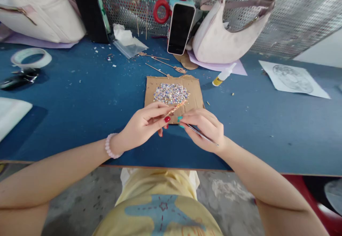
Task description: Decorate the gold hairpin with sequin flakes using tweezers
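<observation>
My left hand (143, 123) is closed, pinching a gold-coloured hair stick (176, 107) between thumb and fingers, its ornate head pointing up and right. Just to the right, my right hand (207, 128) is closed around slim silver tweezers (201, 134); their back end sticks out below the fingers, and the tips are hidden by the fingertips. Both hands hover over the near edge of a piece of cardboard (196, 93). On it lies a pile of small multicoloured chips or beads (171, 92), too small to tell singly. More gold hair sticks (179, 69) lie just beyond the cardboard.
A small glue bottle (223, 75) stands right of the cardboard. Behind it are a white handbag (227, 38) and an upright phone (181, 27). At left lie a tape roll (31, 57) and a backpack (45, 9). A printed paper sheet (293, 79) lies at right.
</observation>
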Demonstrator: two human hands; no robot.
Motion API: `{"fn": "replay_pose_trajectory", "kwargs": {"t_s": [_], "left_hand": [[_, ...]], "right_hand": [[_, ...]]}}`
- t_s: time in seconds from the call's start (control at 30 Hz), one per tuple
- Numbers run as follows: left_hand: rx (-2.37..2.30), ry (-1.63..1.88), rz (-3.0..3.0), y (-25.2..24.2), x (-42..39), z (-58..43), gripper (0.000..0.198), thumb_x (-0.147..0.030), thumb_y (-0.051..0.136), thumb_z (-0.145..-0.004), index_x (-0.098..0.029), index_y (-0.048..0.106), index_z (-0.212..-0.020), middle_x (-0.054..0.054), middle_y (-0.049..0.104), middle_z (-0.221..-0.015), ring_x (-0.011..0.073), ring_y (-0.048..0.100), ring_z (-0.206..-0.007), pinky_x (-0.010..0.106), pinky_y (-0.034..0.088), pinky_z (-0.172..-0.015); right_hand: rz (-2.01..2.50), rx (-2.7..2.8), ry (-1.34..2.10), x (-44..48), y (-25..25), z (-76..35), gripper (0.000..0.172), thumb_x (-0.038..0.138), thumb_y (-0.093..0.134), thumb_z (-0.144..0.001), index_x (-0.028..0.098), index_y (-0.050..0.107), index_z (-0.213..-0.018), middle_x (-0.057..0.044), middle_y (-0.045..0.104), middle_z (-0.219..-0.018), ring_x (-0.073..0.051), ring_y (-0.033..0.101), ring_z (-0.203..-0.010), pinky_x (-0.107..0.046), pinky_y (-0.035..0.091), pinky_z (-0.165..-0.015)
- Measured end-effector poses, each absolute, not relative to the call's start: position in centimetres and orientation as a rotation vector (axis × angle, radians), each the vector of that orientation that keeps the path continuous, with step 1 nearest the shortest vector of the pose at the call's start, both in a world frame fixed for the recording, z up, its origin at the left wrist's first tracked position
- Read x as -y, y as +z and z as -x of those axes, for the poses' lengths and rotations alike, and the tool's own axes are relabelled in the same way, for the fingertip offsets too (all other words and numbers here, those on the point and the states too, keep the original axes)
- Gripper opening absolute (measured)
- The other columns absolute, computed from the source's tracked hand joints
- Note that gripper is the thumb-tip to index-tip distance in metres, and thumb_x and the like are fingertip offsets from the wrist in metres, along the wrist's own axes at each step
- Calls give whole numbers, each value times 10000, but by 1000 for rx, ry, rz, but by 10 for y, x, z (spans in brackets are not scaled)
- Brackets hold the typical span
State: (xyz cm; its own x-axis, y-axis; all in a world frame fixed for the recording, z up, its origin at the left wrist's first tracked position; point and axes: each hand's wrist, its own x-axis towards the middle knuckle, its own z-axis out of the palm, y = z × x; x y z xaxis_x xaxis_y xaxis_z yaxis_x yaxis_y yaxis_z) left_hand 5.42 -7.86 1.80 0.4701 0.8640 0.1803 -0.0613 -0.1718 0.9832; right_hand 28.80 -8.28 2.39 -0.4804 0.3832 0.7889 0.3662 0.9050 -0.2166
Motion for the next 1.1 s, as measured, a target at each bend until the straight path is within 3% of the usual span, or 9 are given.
{"fn": "replay_pose_trajectory", "kwargs": {"t_s": [0.4,0.57,0.87,1.1], "left_hand": [[-672,1012,-1567,12,78,-54,232,-280,735,-1053,-265,866,-1244,61,700,-1188,32,675,-616,147,663,-580],[-667,1022,-1571,13,80,-55,225,-262,726,-1054,-258,868,-1229,57,694,-1184,31,677,-629,137,662,-587],[-690,1037,-1591,17,81,-55,181,-260,735,-1050,-244,878,-1159,52,693,-1128,47,688,-661,128,648,-576],[-724,1004,-1611,18,81,-55,151,-255,724,-1056,-214,868,-1071,54,694,-1138,40,677,-637,139,649,-578]], "right_hand": [[660,2039,228,87,24,-288,127,201,642,-1103,202,716,-1000,-39,830,-873,-146,820,-796,-243,682,-758],[707,1957,399,88,20,-287,129,197,658,-1089,196,742,-991,-17,802,-818,-123,782,-733,-219,633,-684],[728,1806,679,86,16,-282,291,386,635,-1126,195,734,-929,-9,767,-762,-97,730,-650,-210,589,-614],[664,1680,886,86,15,-278,240,355,672,-1112,199,716,-935,8,747,-752,-85,717,-648,-201,592,-615]]}}
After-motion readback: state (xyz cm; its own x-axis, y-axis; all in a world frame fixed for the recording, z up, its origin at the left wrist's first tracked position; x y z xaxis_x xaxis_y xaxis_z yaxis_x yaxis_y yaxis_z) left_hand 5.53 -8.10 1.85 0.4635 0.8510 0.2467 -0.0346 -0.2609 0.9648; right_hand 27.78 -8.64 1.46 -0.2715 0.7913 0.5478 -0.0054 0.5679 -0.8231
